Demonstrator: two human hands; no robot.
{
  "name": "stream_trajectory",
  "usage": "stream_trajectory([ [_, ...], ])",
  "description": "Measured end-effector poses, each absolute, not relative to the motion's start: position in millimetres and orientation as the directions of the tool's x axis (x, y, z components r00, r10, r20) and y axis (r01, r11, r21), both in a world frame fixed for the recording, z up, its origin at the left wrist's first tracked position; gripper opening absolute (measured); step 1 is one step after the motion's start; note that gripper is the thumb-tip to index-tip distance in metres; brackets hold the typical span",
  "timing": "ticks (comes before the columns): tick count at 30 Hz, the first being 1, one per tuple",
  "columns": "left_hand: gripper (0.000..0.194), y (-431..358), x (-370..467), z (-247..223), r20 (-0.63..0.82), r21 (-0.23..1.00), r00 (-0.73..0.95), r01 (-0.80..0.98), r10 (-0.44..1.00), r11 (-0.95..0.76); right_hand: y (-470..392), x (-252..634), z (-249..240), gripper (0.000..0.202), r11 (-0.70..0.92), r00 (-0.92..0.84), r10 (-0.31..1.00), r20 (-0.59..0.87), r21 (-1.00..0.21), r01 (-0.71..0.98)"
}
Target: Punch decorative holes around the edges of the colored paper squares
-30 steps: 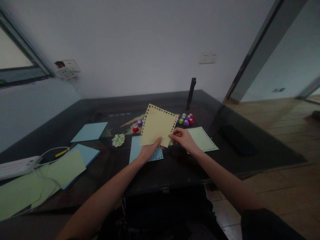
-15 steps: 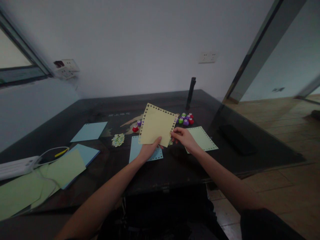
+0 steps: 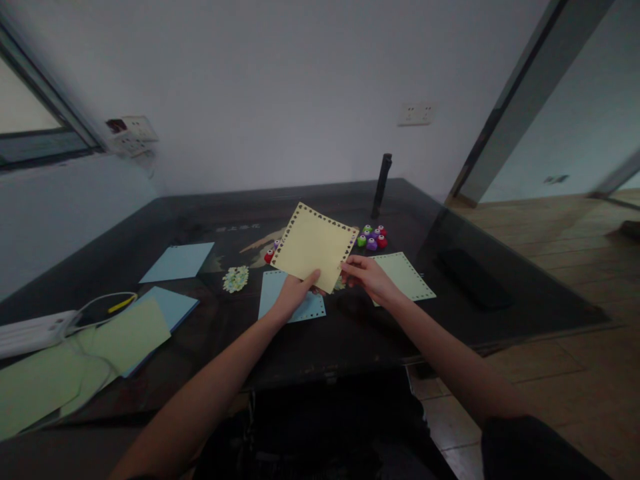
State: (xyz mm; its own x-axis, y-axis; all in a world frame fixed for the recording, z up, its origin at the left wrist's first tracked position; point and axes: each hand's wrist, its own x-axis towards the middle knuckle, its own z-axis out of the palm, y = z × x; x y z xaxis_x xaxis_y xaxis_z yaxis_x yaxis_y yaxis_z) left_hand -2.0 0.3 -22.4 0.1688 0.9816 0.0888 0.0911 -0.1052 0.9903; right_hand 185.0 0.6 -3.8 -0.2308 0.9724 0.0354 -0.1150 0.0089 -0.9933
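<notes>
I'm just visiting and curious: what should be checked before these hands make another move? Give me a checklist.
1. Left hand holds the yellow punched sheet: ok, thumb on its face near the bottom.
2. Right hand grips it too: cannot tell; fingertips are at its right edge.
3. Holes visible along its left, top and right edges: ok.
4. Blue punched sheet in full view: not ok, partly hidden.
5. Pale green punched sheet flat on the table: ok.
</notes>
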Motion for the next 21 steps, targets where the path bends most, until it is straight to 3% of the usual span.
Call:
stream_trajectory([
  [10,0.039,14.8,-16.0,-20.2,0.159,0.986,0.005,0.044,0.987,-0.16,-0.6,184.0,-3.4,0.023,0.068,-0.224,0.972,0.067,-0.998,-0.005],
  [13,0.048,20.8,-22.0,-18.3,0.266,0.964,-0.133,0.037,0.955,-0.263,-0.7,183.7,-3.5,0.022,0.074,-0.229,0.971,0.07,-0.997,0.006],
  [16,0.057,24.1,-31.4,-10.8,0.434,0.901,-0.325,0.18,0.841,-0.395,-0.5,183.4,-3.7,0.022,0.087,-0.241,0.967,0.082,-0.996,0.012],
  [18,0.048,22.0,-35.5,-3.8,0.542,0.835,-0.337,0.315,0.769,-0.451,-0.7,182.7,-3.7,0.022,0.096,-0.242,0.966,0.089,-0.995,0.017],
  [21,0.021,12.1,-31.6,3.4,0.612,0.74,-0.126,0.442,0.781,-0.508,-1.3,180.8,-4.5,0.024,0.106,-0.228,0.969,0.094,-0.994,0.039],
])
